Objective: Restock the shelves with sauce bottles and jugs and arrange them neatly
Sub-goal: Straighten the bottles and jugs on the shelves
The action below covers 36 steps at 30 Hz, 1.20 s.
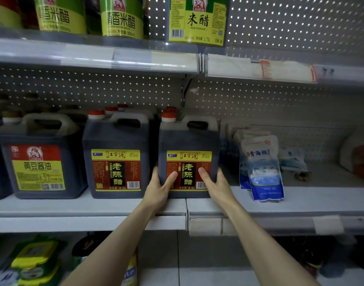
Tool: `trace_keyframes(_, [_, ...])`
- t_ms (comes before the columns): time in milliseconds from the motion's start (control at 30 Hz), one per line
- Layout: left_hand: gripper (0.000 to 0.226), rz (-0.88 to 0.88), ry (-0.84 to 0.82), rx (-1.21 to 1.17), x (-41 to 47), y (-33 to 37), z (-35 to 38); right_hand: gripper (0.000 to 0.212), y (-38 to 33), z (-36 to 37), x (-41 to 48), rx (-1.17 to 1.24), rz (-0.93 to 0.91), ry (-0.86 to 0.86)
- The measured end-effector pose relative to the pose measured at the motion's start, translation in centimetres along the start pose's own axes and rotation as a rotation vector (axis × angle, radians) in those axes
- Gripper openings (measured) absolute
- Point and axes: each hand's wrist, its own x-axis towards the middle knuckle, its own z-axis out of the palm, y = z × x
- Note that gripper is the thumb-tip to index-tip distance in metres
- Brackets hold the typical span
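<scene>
Jug (189, 139) stands on the middle shelf (321, 200), straddling the seam between two shelf boards. It's just right of its twin jug (117, 141), with a narrow gap between them. Salt bags (261, 168) are near on the right, not touching as far as I can see.

Left hand (158, 188) clamps the jug's lower left corner, right hand (217, 185) the lower right. Both thumbs lie flat on the front label. Fingers wrap round the sides, tips hidden. So it's a two-handed squeeze low on the body, top handle unused.

My read: final positioning and facing, nearly done for this jug. Base looks down, label faces out, front roughly flush with the twin.

To do it well:
- Slide, don't lift. It looks full and heavy, and the low grip suits pushing.
- Mind the seam. Any lip there could catch the base and rock the jug, so push evenly with both hands.
- Left fingers sit in the gap between the jugs. Get them out before closing it.
- Bring the sides parallel to the twin without bumping it.
- Line the front face up with the twin and the soy jug (38, 157).
- Don't drift right into the bags.
- Let go only once the base sits flat.
</scene>
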Motion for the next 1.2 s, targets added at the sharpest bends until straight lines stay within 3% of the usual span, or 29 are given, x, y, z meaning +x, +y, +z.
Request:
trace_keyframes(67, [0.048, -0.003, -0.001, -0.002, 0.01, 0.04, 0.01, 0.087, -0.01, -0.03, 0.01, 0.006, -0.005, -0.003])
trace_keyframes(167, [0.050, -0.005, -0.006, 0.000, 0.01, 0.06, -0.03, 0.089, 0.04, -0.03, 0.04, -0.010, -0.001, 0.001])
trace_keyframes(333, [0.051, -0.009, -0.005, 0.008, 0.02, -0.03, -0.05, 0.070, 0.12, -0.17, 0.21, 0.005, -0.005, -0.007])
trace_keyframes(500, [0.051, -0.016, 0.004, 0.007, 0.19, -0.44, -0.10, 0.095, -0.02, 0.04, 0.05, -0.019, 0.011, -0.002])
trace_keyframes(1200, [0.054, -0.023, 0.019, 0.047, 0.25, -0.20, 0.10, 0.109, -0.04, 0.02, 0.26, -0.041, 0.043, 0.021])
